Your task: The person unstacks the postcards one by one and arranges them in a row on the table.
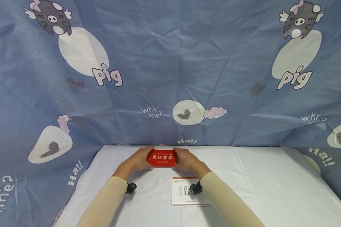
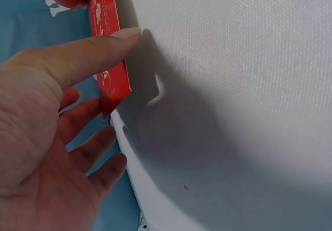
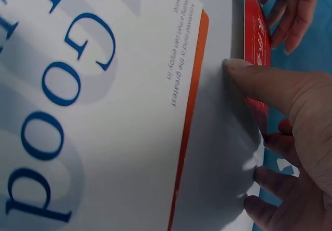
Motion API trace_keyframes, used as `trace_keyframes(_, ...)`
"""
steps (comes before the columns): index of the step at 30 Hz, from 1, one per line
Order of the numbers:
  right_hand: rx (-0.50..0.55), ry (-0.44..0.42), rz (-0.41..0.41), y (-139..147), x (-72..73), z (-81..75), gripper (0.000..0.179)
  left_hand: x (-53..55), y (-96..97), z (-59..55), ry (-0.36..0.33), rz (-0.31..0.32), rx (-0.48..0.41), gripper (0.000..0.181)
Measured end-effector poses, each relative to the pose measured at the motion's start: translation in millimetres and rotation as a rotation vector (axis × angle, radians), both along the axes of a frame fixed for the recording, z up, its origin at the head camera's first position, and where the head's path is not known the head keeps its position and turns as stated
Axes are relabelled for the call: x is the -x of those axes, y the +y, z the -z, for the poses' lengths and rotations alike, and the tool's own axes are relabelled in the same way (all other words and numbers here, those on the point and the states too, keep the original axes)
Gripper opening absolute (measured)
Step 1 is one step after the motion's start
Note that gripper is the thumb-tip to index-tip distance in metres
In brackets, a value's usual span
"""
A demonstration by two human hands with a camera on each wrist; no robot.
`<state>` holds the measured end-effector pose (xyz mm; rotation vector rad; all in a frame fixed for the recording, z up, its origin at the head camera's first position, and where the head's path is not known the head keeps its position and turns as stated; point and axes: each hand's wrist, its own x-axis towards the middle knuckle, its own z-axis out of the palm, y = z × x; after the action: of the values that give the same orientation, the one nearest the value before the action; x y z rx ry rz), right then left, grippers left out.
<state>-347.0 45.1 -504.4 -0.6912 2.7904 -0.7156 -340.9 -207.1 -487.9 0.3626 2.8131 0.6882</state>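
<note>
Seemingly positioning the red packet (image 1: 162, 158), left grip (image 1: 140, 159) pinches its nine-o'clock end, right grip (image 1: 187, 160) three o'clock; next likely needs even release.

A white-lettered red card (image 1: 162, 158) is held at both ends — crosswise; near the table's (image 1: 261, 179) far edge.

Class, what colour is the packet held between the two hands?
The packet is red with whitish lettering; it shows best in the head view.
</note>
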Motion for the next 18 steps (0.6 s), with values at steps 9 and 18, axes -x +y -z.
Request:
trace_keyframes(9,-0.044,-0.009,0.059,4,-3.4,3.1,0.087,5.1,2.9,12.3,-0.059,-0.003,-0.054,0.100)
trace_keyframes(18,0.025,-0.040,0.043,3,-3.4,2.2,0.090,4.4,-3.4,11.1,-0.071,-0.024,-0.021,0.097)
